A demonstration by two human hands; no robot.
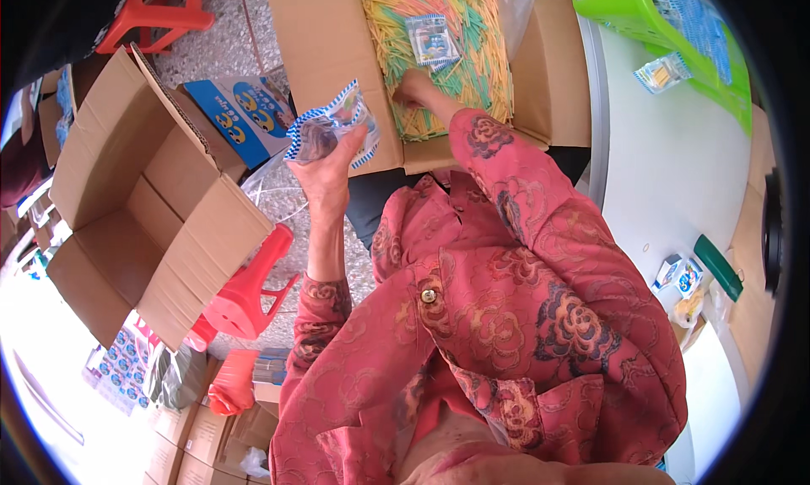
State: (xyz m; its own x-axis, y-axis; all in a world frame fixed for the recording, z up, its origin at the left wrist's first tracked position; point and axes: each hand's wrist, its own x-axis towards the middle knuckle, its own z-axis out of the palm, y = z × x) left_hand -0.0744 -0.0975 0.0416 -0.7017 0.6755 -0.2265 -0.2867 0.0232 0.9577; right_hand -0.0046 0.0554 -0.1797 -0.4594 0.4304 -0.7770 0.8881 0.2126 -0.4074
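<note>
A clear packet with blue-checked edges [344,112] is left of the frame's upper centre, gripped in the left hand [327,166], with the thumb laid across its front. Just right of it, at upper centre, the right hand [413,88] reaches down into a mass of thin yellow, green and pink sticks [472,71]; its fingertips are hidden, so I cannot tell whether it grips any. A second packet [432,42] lies flat on the sticks, just above that hand. The sticks fill an open cardboard carton [325,63], its flaps folded outward.

Left of the left hand is a blue printed box [239,116], and beyond it a large open carton [198,253] stands tilted. A red stool [245,306] shows beneath that carton, and another red stool [164,16] is at upper left.

On the right side runs a white table [654,160]. At upper right it bears a lime-green basket [620,8] of blue packets [688,16], with one loose packet [662,72] just beside the basket.
</note>
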